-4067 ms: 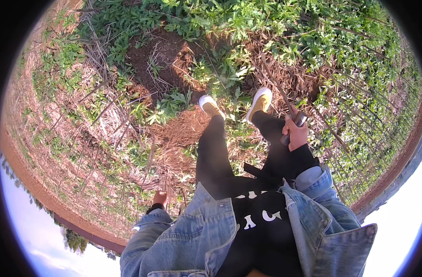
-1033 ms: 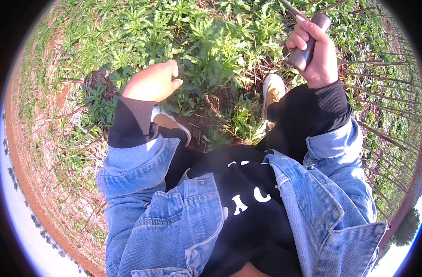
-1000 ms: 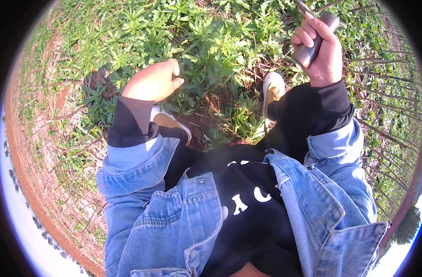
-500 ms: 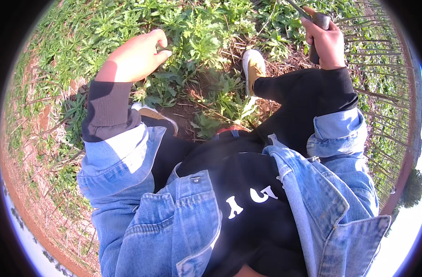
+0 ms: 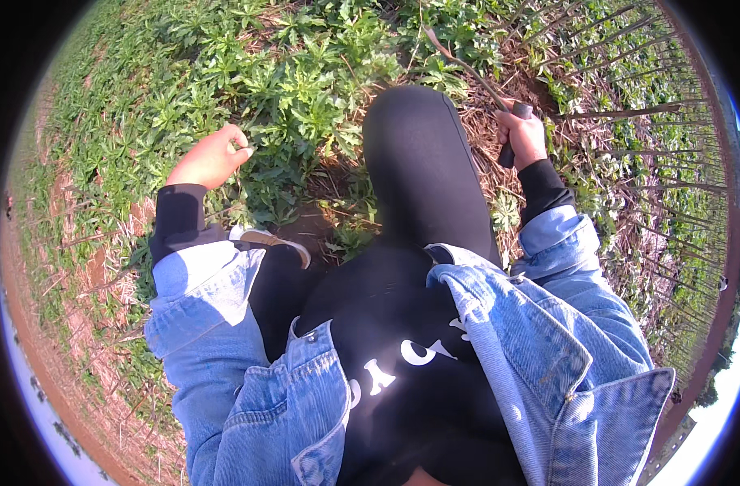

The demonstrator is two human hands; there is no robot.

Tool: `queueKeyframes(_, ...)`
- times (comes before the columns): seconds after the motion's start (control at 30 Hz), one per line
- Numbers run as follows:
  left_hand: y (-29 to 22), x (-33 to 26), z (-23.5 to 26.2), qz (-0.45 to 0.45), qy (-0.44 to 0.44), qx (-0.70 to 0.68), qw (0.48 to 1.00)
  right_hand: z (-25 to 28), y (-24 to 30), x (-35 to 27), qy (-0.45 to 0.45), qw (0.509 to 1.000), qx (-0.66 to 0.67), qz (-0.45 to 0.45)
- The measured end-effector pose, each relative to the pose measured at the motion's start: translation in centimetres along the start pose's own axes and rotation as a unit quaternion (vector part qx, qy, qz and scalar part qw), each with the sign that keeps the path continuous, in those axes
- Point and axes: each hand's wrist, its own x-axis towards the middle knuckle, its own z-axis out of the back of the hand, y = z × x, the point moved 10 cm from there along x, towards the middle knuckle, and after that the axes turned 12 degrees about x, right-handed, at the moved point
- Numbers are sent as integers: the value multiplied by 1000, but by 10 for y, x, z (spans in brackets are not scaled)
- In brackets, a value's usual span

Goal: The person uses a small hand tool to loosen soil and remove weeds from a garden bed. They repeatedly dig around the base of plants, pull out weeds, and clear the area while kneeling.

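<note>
My right hand [image 5: 528, 139] is closed round the dark handle of a hand tool [image 5: 507, 155]. From the fist a long, thin, slightly curved metal part slants up and to the left over the plants; its far end blurs into the greenery, so I cannot tell its exact kind. At the left, my left hand [image 5: 205, 159] hovers above leafy green plants [image 5: 285, 121]. Its fingers are curled in, with the thumb close to the forefinger, and nothing shows in them.
My bent knee [image 5: 414, 138] in black trousers rises between the hands. A tan shoe [image 5: 269, 240] rests on the soil at the left. Dry stalks and straw litter [image 5: 613, 186] cover the ground on the right, with thin bare stems [image 5: 629, 111] lying across it.
My right hand has come down and leftward, nearer my body, with the tool in it. The left hand is slightly lower. My right knee has risen into view, hiding the shoe there.
</note>
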Motion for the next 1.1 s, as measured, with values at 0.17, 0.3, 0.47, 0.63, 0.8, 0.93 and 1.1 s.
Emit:
queueKeyframes(0.17, -1, 7, 2, -20, -3, -12, 1000, 51, -124, -34, -54, 984, -6, -171)
queueKeyframes(0.3, 0, 4, 7, -18, -17, -5, 1000, 59, -144, -17, -59, 982, -18, -178)
queueKeyframes(0.47, 22, 9, -9, 33, 29, -29, 999, 61, -159, 31, -113, 971, 81, -193)
queueKeyframes(0.63, 42, 29, -33, 60, 72, -77, 993, 74, -170, 65, -132, 941, 209, -231)
queueKeyframes(0.8, 52, 38, -38, 74, 92, -83, 990, 132, -158, 74, -189, 932, 245, -187)
queueKeyframes(0.93, 50, 41, -31, 56, 66, -99, 991, 176, -140, 62, -310, 898, 306, -62)
queueKeyframes(1.1, 48, 50, -36, 41, 60, -115, 991, 160, -114, 40, -197, 946, 246, -74)
